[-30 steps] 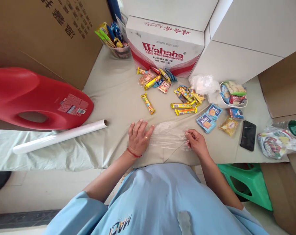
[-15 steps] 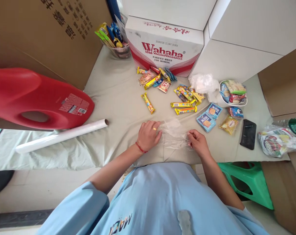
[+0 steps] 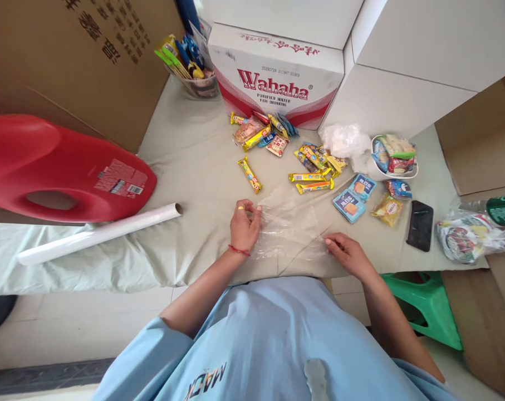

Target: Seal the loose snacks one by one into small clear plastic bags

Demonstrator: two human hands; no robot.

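Note:
A thin sheet of clear plastic wrap (image 3: pixel 292 228) lies spread on the beige cloth (image 3: pixel 194 167) just in front of me. My left hand (image 3: pixel 244 227) pinches the sheet's left edge with curled fingers. My right hand (image 3: pixel 347 253) pinches its near right corner, low against the cloth. Beyond the sheet lie several wrapped snack bars (image 3: pixel 310 178) and a single yellow bar (image 3: pixel 249 175). Blue biscuit packets (image 3: pixel 352 196) sit to the right of them.
A roll of wrap (image 3: pixel 97 234) and a red jug (image 3: pixel 64 170) lie at the left. A Wahaha carton (image 3: pixel 277 78) stands at the back, with a cup of pens (image 3: pixel 189 64) beside it. A white bowl of snacks (image 3: pixel 394 159), a black phone (image 3: pixel 420 224) and a bagged item (image 3: pixel 465 236) are at the right. A green stool (image 3: pixel 423 306) stands below.
The plastic sheet was bunched between my hands and is now pulled out flat and wider. My right hand moved toward me and to the right; my left hand shifted to pinch the left edge.

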